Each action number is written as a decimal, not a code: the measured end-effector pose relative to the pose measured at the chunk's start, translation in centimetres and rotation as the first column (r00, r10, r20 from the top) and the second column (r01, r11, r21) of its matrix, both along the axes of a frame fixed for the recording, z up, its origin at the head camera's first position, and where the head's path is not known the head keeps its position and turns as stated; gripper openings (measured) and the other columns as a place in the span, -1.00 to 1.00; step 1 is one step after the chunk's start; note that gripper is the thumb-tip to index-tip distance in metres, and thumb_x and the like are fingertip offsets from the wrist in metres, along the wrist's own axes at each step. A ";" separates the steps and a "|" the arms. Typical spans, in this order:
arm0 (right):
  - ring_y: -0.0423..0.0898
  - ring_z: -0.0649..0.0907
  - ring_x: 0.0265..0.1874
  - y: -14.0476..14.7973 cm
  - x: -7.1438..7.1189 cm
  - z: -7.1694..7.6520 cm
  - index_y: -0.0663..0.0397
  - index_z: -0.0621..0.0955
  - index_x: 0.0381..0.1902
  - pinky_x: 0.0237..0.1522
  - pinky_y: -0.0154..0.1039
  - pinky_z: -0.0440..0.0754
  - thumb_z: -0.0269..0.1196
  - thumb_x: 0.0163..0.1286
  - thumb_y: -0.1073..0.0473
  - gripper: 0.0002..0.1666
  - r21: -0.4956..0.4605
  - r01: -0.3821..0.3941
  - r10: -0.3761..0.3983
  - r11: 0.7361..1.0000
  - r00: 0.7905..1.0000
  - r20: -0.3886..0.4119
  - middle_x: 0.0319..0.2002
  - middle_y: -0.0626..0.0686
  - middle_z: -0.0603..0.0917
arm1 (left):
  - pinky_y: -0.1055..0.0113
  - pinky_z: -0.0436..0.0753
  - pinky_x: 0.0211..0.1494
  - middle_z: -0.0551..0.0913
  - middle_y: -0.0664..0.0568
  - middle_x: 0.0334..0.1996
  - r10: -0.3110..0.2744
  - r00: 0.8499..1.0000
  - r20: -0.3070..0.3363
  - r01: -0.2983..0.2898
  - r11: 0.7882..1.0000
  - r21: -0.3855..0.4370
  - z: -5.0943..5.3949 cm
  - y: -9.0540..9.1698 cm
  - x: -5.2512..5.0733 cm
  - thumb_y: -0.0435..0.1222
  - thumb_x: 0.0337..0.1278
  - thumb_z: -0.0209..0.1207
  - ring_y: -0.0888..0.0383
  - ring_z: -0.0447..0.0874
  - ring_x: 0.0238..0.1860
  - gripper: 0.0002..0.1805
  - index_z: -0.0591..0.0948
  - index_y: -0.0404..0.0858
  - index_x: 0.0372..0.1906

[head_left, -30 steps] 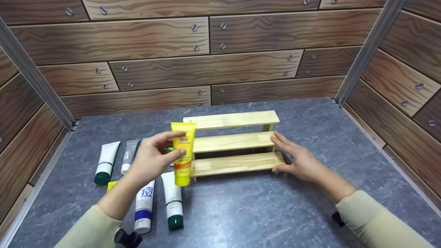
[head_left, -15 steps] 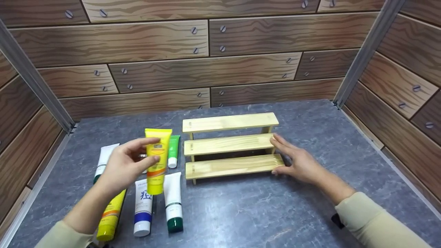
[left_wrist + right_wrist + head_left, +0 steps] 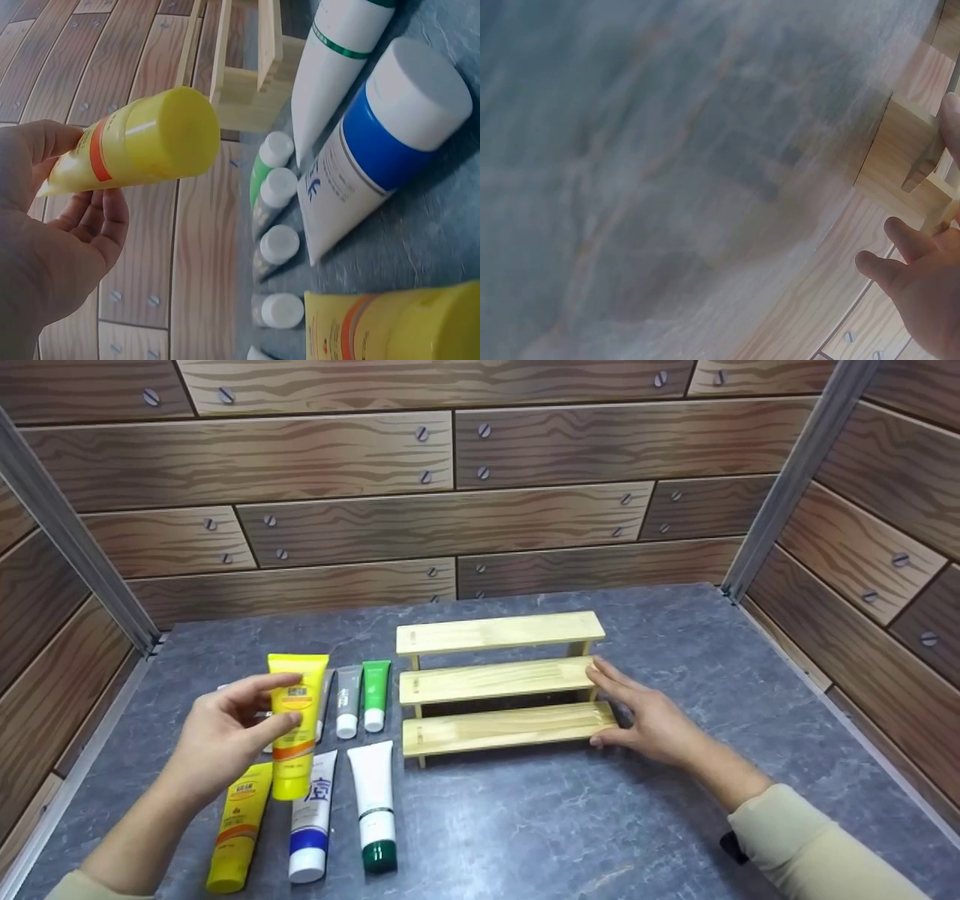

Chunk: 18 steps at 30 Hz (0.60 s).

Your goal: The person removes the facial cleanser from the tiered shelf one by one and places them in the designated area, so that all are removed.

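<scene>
My left hand [image 3: 225,735] pinches a yellow squeeze tube [image 3: 300,727] between thumb and fingers, cap down, above the tubes at left. In the left wrist view the tube's yellow cap [image 3: 184,131] points away from the palm. A three-step wooden display rack [image 3: 502,682] stands mid-table with bare steps. At its right end, my right hand [image 3: 652,716] touches the middle step with fairly straight fingers and the bottom step with the thumb. In the right wrist view, the fingers [image 3: 904,240] are extended beside the wood.
Below the left hand lie another yellow tube [image 3: 240,825], a white tube with a blue band [image 3: 309,825] and a white tube with a green cap [image 3: 373,802]. Behind are a green tube [image 3: 376,694] and a grey tube [image 3: 347,701]; others are partly hidden. Wood-patterned walls [image 3: 450,457] enclose the table.
My left hand has carried the yellow tube left and slightly toward me, away from the rack, uncovering the green and grey tubes. The right hand has stayed at the rack's end.
</scene>
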State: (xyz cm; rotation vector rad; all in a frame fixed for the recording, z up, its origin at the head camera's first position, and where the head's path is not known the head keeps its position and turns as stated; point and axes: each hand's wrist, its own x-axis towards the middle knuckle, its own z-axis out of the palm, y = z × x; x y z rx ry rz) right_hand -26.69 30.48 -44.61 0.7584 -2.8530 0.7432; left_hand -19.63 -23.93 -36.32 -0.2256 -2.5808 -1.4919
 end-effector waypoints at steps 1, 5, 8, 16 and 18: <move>0.29 0.31 0.54 0.0 0.0 0.0 -0.02 0.25 0.68 0.49 0.28 0.28 0.61 0.15 -0.13 0.24 0.000 0.002 -0.002 1.000 1.000 0.002 0.69 0.08 0.10 | 0.38 0.72 -0.19 0.73 -0.13 0.00 0.005 1.000 0.004 -0.005 1.000 -0.001 0.0 -0.2 0.0 -0.35 0.35 0.40 0.01 0.66 -0.14 -0.52 0.67 -0.17 0.34; 0.29 0.30 0.54 0.0 0.0 -0.1 -0.04 0.25 0.68 0.50 0.28 0.26 0.59 0.16 -0.15 0.24 0.001 0.008 -0.008 1.000 1.000 0.007 0.70 0.04 0.07 | 0.38 0.71 -0.20 0.73 -0.13 0.00 0.015 1.000 0.010 -0.014 1.000 -0.008 -0.2 -0.9 0.1 -0.34 0.35 0.41 0.03 0.66 -0.13 -0.51 0.67 -0.17 0.34; 0.29 0.30 0.55 0.1 0.0 -0.1 -0.04 0.25 0.68 0.50 0.28 0.26 0.58 0.18 -0.17 0.23 0.004 0.008 -0.008 1.000 1.000 0.006 0.70 0.02 0.06 | 0.39 0.69 -0.22 0.72 -0.13 0.02 0.022 1.000 0.008 -0.022 1.000 -0.022 -0.4 -1.4 0.1 -0.35 0.35 0.40 0.04 0.63 -0.13 -0.51 0.67 -0.17 0.35; 0.28 0.33 0.53 0.2 0.0 -0.1 -0.01 0.27 0.67 0.48 0.26 0.31 0.60 0.16 -0.13 0.23 -0.004 -0.008 0.008 1.000 1.000 -0.019 0.69 0.06 0.10 | 0.37 0.72 -0.23 0.69 -0.18 0.07 0.046 0.999 0.023 -0.045 0.999 -0.010 -0.9 -2.7 0.3 -0.37 0.38 0.38 0.07 0.62 -0.15 -0.49 0.64 -0.22 0.38; 0.28 0.34 0.53 0.2 0.0 -0.1 0.01 0.27 0.67 0.48 0.25 0.32 0.61 0.15 -0.11 0.23 -0.003 -0.015 0.015 1.000 0.999 -0.028 0.68 0.09 0.12 | 0.36 0.73 -0.25 0.69 -0.19 0.06 0.053 0.998 0.021 -0.053 0.998 -0.016 -1.1 -3.1 0.4 -0.37 0.37 0.38 0.09 0.64 -0.16 -0.49 0.63 -0.23 0.38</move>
